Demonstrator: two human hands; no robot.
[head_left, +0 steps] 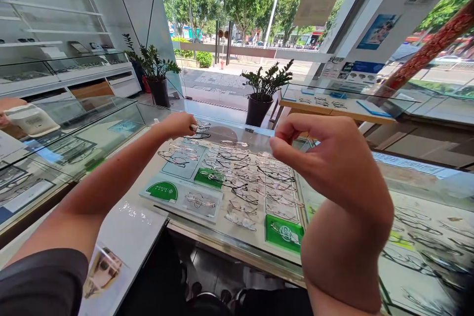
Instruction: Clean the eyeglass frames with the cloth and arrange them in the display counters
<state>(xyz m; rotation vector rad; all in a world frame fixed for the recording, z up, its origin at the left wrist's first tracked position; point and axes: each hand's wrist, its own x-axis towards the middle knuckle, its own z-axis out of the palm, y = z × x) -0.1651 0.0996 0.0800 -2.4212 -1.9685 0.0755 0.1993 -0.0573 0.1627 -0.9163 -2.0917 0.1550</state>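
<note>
Holds left hand point(179, 125) with fingers curled in beside the farthest glasses point(202, 135), right hand point(329, 155) nearer, with fingers bent toward the thumb; cannot tell whether either grips anything. Has more glasses laid in rows along the counter point(222, 248).

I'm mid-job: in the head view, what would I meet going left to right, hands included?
White pouch → left hand → right-hand black plant pot → right hand → slanting red pole.
</note>
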